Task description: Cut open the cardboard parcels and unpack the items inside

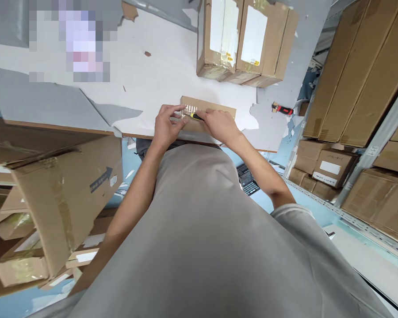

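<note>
A small cardboard box (220, 106) lies near the table's front edge, with shiny clear tape (189, 109) at its left end. My left hand (167, 126) grips that end, index finger at the far side and thumb at the near side. In my right hand (221, 126) is a yellow and black utility knife (197, 116), its tip pointing left onto the taped part. Most of its handle is hidden under my fingers, and the blade is too small to make out.
Taped cartons with white labels (254, 35) stand at the back of the table. A red and black tool (282, 108) lies on the right. A large open carton (82, 185) is at the left, and shelves of boxes (358, 79) rise at the right.
</note>
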Demonstrator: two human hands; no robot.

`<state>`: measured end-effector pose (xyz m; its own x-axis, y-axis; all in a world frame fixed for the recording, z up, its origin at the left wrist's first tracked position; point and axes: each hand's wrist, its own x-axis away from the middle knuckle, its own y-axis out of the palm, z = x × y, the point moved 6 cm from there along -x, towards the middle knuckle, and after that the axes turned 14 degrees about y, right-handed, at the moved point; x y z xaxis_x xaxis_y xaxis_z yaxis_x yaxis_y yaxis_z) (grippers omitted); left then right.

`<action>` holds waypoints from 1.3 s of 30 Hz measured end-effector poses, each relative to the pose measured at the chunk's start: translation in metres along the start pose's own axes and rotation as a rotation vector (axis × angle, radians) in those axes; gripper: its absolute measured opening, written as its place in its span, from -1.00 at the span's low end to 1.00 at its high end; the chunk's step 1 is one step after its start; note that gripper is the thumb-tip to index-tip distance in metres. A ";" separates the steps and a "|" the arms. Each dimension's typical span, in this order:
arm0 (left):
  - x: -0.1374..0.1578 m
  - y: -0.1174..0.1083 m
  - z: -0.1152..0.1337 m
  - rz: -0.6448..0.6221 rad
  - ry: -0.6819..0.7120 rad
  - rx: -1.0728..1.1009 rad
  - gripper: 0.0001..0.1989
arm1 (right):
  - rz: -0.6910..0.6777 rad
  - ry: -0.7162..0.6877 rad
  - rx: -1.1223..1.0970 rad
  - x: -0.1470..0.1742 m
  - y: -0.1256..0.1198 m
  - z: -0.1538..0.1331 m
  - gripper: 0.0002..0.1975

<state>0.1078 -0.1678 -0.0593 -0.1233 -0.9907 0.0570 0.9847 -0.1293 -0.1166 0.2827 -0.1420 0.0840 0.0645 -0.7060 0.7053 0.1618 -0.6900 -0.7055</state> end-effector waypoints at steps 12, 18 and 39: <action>0.001 0.000 0.000 0.036 -0.046 -0.049 -0.45 | 0.056 0.084 -0.026 -0.002 0.009 0.040 -0.54; 0.003 0.005 0.006 0.052 -0.065 -0.071 -0.51 | 0.025 0.191 0.021 0.029 0.023 0.097 -0.54; -0.023 0.045 0.043 -0.087 0.137 -0.520 -0.13 | -0.001 0.067 -0.090 0.019 0.040 0.089 -0.48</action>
<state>0.1604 -0.1491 -0.0228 -0.2510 -0.9673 -0.0370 0.7838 -0.1807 -0.5941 0.3779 -0.1690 0.0753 -0.0025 -0.7125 0.7017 0.0725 -0.7000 -0.7105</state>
